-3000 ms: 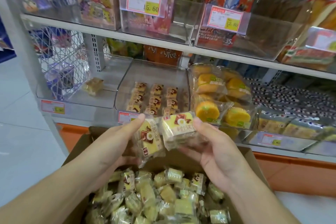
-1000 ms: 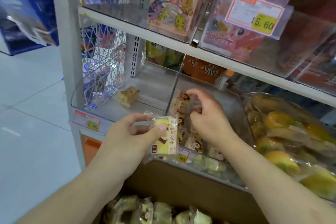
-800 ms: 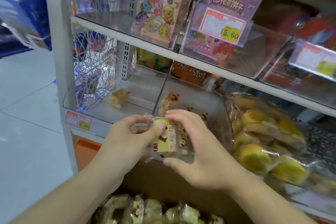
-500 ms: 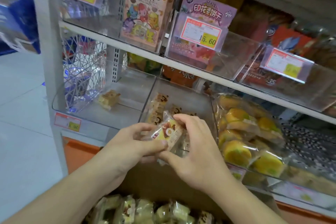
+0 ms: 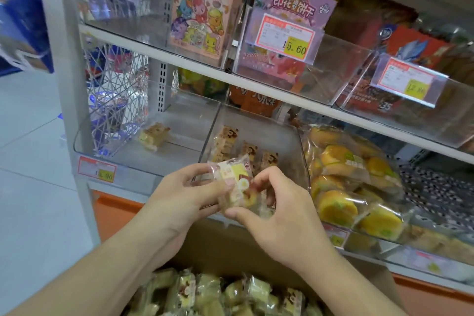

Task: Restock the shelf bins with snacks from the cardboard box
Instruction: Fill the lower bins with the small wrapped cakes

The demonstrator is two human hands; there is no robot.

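Two hands grasp one snack pack | left hand and right hand fingers pinch it, equally near | pack at middle bin's front edge, bin floor beyond, above cardboard box

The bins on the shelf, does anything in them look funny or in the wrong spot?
Yes: one lone snack cake lies tilted in the left bin, which holds nothing else. The middle bin holds neat rows.
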